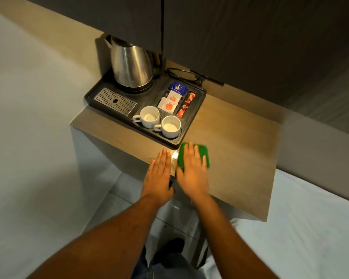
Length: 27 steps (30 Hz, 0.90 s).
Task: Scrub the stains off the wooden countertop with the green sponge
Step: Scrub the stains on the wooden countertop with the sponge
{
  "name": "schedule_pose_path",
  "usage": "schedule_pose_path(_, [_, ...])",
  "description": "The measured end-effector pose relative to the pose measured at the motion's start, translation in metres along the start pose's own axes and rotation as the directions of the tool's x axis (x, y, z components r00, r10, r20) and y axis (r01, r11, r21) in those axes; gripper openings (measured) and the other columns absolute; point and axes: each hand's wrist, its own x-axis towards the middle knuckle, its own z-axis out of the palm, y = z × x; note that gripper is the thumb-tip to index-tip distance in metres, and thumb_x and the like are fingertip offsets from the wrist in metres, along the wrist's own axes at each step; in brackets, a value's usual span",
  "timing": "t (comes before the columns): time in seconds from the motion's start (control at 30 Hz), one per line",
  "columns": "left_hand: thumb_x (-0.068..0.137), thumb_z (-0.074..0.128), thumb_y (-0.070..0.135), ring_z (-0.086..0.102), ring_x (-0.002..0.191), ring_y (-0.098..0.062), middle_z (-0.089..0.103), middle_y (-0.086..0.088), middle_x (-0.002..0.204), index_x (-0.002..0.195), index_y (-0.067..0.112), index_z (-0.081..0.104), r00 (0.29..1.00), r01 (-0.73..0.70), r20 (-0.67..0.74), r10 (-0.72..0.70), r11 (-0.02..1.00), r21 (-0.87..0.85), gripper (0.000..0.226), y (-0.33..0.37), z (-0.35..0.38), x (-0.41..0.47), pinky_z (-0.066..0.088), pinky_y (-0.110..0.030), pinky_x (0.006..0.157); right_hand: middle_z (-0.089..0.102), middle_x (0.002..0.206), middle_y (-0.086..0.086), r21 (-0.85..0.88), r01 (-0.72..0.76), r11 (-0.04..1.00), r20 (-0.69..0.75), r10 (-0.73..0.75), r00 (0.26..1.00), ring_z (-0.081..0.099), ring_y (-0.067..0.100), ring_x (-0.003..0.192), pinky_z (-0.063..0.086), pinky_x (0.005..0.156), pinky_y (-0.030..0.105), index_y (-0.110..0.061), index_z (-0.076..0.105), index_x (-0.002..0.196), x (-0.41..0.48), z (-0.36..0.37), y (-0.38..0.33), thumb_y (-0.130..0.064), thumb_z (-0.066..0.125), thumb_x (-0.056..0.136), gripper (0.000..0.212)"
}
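Observation:
A green sponge (202, 153) lies flat on the wooden countertop (236, 150), close to its front edge and just in front of the black tray. My right hand (191, 172) presses flat on top of the sponge, fingers spread over it, and looks slightly blurred. My left hand (158, 174) rests flat on the countertop right beside it, palm down, fingers together, holding nothing. A small bright wet-looking patch (174, 156) shines on the wood between the two hands.
A black tray (197, 101) fills the counter's back left, with a steel kettle (131, 65), two white cups (149, 116) (170, 125), sachets (169, 102) and a drip grate (115, 100). Dark cabinets (250, 37) hang overhead. A power cord (189, 74) lies behind the tray.

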Motion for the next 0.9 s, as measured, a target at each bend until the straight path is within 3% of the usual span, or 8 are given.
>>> schedule_pose_path(0.07, [0.103,0.057,0.036,-0.026,0.167,-0.025,-0.035,-0.009,0.177,0.167,0.011,-0.029,0.999,-0.025,-0.027,0.025,1.000,0.005,0.109,-0.001,-0.001,-0.001,-0.008,-0.045,0.138,0.004,0.182,0.001,0.006,0.021,1.000,0.056,-0.022,0.998,0.004,0.021,0.169,0.007,0.135,0.051,-0.022,0.005,0.173,-0.034,0.016,-0.008,-0.045,0.043,0.101,0.085])
schedule_pose_path(0.13, [0.100,0.059,0.031,-0.024,0.168,-0.025,-0.034,-0.009,0.178,0.168,0.010,-0.026,0.998,-0.047,-0.045,0.048,0.999,0.026,0.111,-0.002,-0.005,0.004,-0.005,-0.045,0.139,0.003,0.182,0.000,-0.021,0.018,1.000,0.075,-0.016,0.997,0.003,0.020,0.169,0.006,0.136,0.050,-0.022,0.005,0.174,-0.028,0.011,-0.008,-0.046,0.041,0.102,0.084])
schedule_pose_path(0.33, [0.089,0.074,0.031,-0.023,0.168,-0.030,-0.031,-0.010,0.179,0.168,0.012,-0.028,0.998,-0.057,0.039,0.055,0.997,0.058,0.130,-0.003,-0.011,0.016,0.003,-0.052,0.139,0.001,0.182,0.004,-0.015,-0.101,0.995,0.034,0.102,0.994,0.001,0.025,0.170,0.006,0.138,0.051,-0.018,0.004,0.174,0.088,-0.058,0.004,-0.039,0.040,0.111,0.075])
schedule_pose_path(0.5, [0.092,0.076,0.040,-0.026,0.167,-0.031,-0.032,-0.011,0.179,0.166,0.011,-0.030,0.991,-0.072,0.116,0.061,0.993,0.090,0.133,-0.008,-0.014,0.020,-0.004,-0.049,0.138,0.004,0.182,-0.002,-0.088,-0.092,0.992,0.057,0.097,0.994,0.004,0.020,0.170,0.005,0.137,0.050,-0.022,0.007,0.174,0.146,-0.109,0.046,-0.039,0.038,0.112,0.071])
schedule_pose_path(0.63, [0.090,0.080,0.044,-0.028,0.166,-0.031,-0.033,-0.012,0.178,0.167,0.009,-0.030,0.987,-0.089,0.140,0.074,0.990,0.106,0.138,-0.007,-0.018,0.020,-0.007,-0.049,0.138,0.016,0.180,0.008,-0.076,-0.270,0.960,-0.102,0.262,0.960,0.014,0.028,0.168,0.010,0.136,0.050,-0.016,0.018,0.172,0.124,-0.128,0.139,-0.035,0.043,0.112,0.068])
schedule_pose_path(0.73, [0.089,0.081,0.043,-0.027,0.167,-0.032,-0.032,-0.013,0.179,0.167,0.009,-0.029,0.987,-0.083,0.146,0.067,0.991,0.105,0.140,-0.005,-0.020,0.019,-0.005,-0.051,0.138,0.011,0.181,0.011,-0.006,-0.424,0.905,-0.120,0.421,0.899,0.007,0.030,0.169,0.004,0.136,0.051,-0.011,0.014,0.173,0.090,-0.139,0.197,-0.029,0.042,0.113,0.068])
schedule_pose_path(0.83, [0.089,0.080,0.044,-0.027,0.166,-0.033,-0.031,-0.013,0.179,0.167,0.009,-0.028,0.988,-0.083,0.140,0.068,0.992,0.100,0.138,-0.004,-0.021,0.019,-0.005,-0.052,0.138,0.010,0.181,0.009,-0.028,-0.437,0.899,-0.139,0.430,0.892,0.007,0.030,0.169,0.007,0.136,0.052,-0.013,0.011,0.173,0.040,-0.117,0.192,-0.030,0.042,0.112,0.072])
schedule_pose_path(0.9, [0.088,0.080,0.042,-0.027,0.166,-0.033,-0.032,-0.013,0.179,0.168,0.009,-0.027,0.988,-0.083,0.136,0.071,0.993,0.083,0.138,-0.004,-0.021,0.019,-0.006,-0.051,0.138,0.010,0.181,0.005,-0.015,-0.378,0.926,-0.151,0.371,0.916,0.009,0.030,0.169,0.013,0.136,0.055,-0.018,0.009,0.174,-0.003,-0.080,0.153,-0.036,0.044,0.109,0.076])
